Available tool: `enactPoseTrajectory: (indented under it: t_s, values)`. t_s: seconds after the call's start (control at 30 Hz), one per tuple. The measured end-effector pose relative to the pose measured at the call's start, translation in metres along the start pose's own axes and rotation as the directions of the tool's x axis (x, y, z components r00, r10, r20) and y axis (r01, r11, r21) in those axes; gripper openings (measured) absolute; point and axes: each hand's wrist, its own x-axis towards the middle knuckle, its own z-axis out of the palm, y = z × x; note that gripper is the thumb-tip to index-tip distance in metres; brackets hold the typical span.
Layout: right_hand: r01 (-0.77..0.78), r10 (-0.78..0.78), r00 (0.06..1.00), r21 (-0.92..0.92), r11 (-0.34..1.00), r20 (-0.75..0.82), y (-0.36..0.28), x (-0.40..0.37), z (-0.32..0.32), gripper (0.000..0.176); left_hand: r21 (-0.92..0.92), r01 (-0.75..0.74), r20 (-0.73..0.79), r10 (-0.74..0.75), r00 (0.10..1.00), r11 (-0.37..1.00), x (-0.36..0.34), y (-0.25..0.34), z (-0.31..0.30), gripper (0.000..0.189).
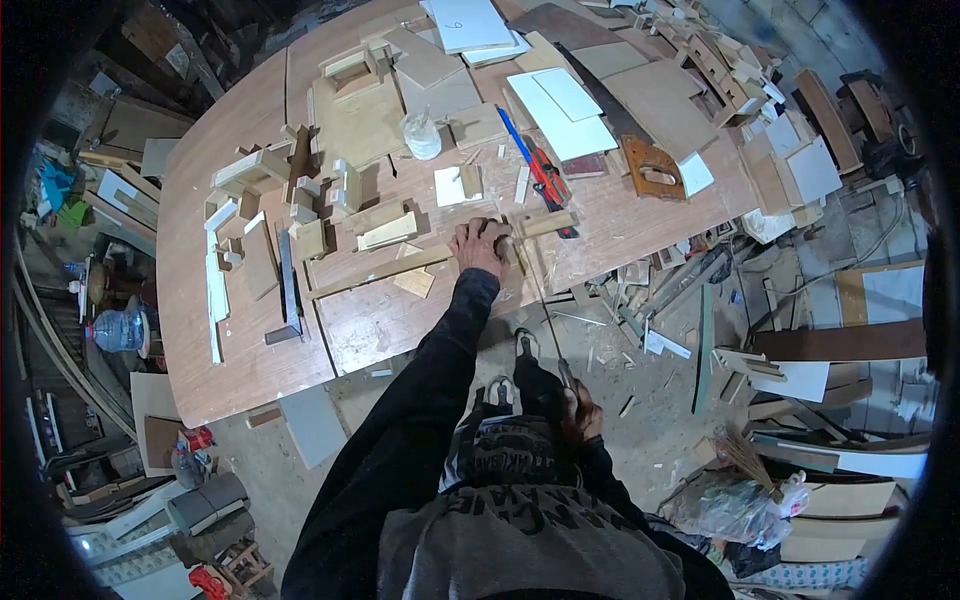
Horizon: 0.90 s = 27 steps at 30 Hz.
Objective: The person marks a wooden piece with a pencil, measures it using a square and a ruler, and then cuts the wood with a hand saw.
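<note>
A long thin wooden strip (385, 270) lies across the front part of the wooden table. My left hand (480, 247) presses down on it, fingers wrapped over the strip. Below the table edge, my right hand (582, 415) is closed around the handle of a saw (548, 325). The narrow blade runs up from that hand to the strip, just right of my left hand. Beyond the strip are a red and blue tool (540, 170), a white square (457, 186) with a small wood piece on it, and a short pale block (387, 232).
A wooden-handled saw (652, 170) lies at the table's right. Behind are a white tub (422, 136), white panels (565, 110) and boards. Small wooden assemblies (250, 172) stand at the left. The wooden table (375, 335) has scraps on the floor beside it.
</note>
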Motion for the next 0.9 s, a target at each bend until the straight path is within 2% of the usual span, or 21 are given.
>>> enactPoseTrajectory:
  t_s: [0.03, 0.07, 0.1, 0.13, 0.2, 0.23, 0.3, 0.37, 0.43, 0.5, 0.53, 0.6, 0.67, 0.73, 0.8, 0.83, 0.87, 0.9]
  values:
    - [0.082, -0.091, 0.993, -0.114, 0.99, -0.074, 0.028, -0.013, 0.009, 0.043, -0.019, 0.006, -0.035, -0.007, 0.999, 1.0, 0.002, -0.003, 0.006, 0.045]
    - [0.151, -0.186, 0.973, -0.236, 0.96, -0.135, 0.014, -0.018, 0.002, 0.043, -0.042, 0.015, -0.068, -0.018, 0.998, 0.999, 0.002, -0.002, 0.007, 0.047]
    - [0.071, -0.066, 0.981, 0.026, 0.997, -0.182, 0.002, -0.03, -0.013, 0.042, -0.043, 0.015, -0.065, -0.018, 0.998, 0.999, 0.0, -0.002, 0.008, 0.047]
    - [0.069, -0.062, 0.981, 0.027, 0.997, -0.183, -0.007, -0.031, -0.02, 0.042, -0.041, -0.001, -0.065, -0.002, 0.998, 0.999, 0.0, 0.001, 0.003, 0.047]
    - [0.051, -0.015, 0.977, 0.164, 0.985, -0.211, -0.014, -0.03, -0.026, 0.042, -0.042, -0.027, -0.065, 0.024, 0.998, 0.999, 0.0, 0.003, 0.001, 0.048]
    - [0.279, -0.213, 0.917, 0.16, 0.947, -0.338, -0.007, -0.013, -0.017, 0.04, -0.014, -0.011, -0.047, 0.01, 0.999, 1.0, 0.0, 0.0, 0.005, 0.046]
    - [0.131, -0.078, 0.946, 0.151, 0.98, -0.314, -0.042, 0.009, -0.025, 0.038, 0.017, -0.002, -0.039, 0.003, 0.999, 1.0, 0.001, -0.004, 0.011, 0.044]
    - [-0.042, 0.045, 0.974, 0.022, 0.999, -0.22, -0.088, 0.043, -0.041, 0.038, 0.122, 0.016, -0.043, -0.011, 0.999, 0.992, 0.001, -0.005, 0.014, 0.041]
    - [0.163, -0.154, 0.915, -0.008, 0.987, -0.372, -0.095, 0.086, -0.034, 0.039, 0.131, 0.03, -0.008, -0.029, 1.0, 0.991, 0.001, 0.009, -0.003, 0.041]
    - [0.33, -0.418, 0.766, -0.26, 0.907, -0.488, -0.081, 0.136, -0.023, 0.043, 0.137, 0.044, 0.026, -0.048, 0.999, 0.99, 0.008, 0.018, -0.004, 0.041]
    - [0.332, -0.419, 0.765, -0.259, 0.907, -0.489, -0.088, 0.153, -0.027, 0.043, 0.117, 0.042, -0.023, -0.04, 0.999, 0.992, 0.013, 0.02, 0.002, 0.04]
    - [0.233, -0.404, 0.836, -0.426, 0.874, -0.371, -0.104, 0.186, -0.036, 0.052, 0.096, 0.041, -0.075, -0.033, 0.997, 0.995, 0.031, 0.02, 0.026, 0.04]
    - [0.235, -0.457, 0.832, -0.546, 0.804, -0.315, -0.11, 0.215, -0.037, 0.057, 0.037, 0.143, 0.06, -0.145, 0.988, 0.989, 0.056, 0.028, 0.046, 0.041]
    - [0.193, -0.483, 0.801, -0.61, 0.768, -0.355, -0.106, 0.244, -0.03, 0.058, 0.008, 0.133, 0.112, -0.133, 0.985, 0.991, 0.071, 0.041, 0.056, 0.04]
    - [0.158, -0.439, 0.807, -0.572, 0.805, -0.395, -0.109, 0.266, -0.028, 0.057, 0.055, 0.191, 0.345, -0.198, 0.918, 0.98, 0.092, 0.044, 0.081, 0.038]
    - [0.105, -0.402, 0.828, -0.597, 0.796, -0.391, -0.111, 0.274, -0.028, 0.055, -0.049, 0.265, 0.375, -0.228, 0.898, 0.963, 0.098, 0.049, 0.081, 0.037]
    - [0.105, -0.401, 0.83, -0.596, 0.796, -0.388, -0.111, 0.282, -0.026, 0.055, -0.047, 0.267, 0.377, -0.231, 0.897, 0.962, 0.101, 0.053, 0.08, 0.037]
    - [0.126, -0.428, 0.805, -0.585, 0.801, -0.412, -0.11, 0.289, -0.023, 0.054, -0.069, 0.341, 0.387, -0.29, 0.875, 0.938, 0.104, 0.057, 0.08, 0.039]
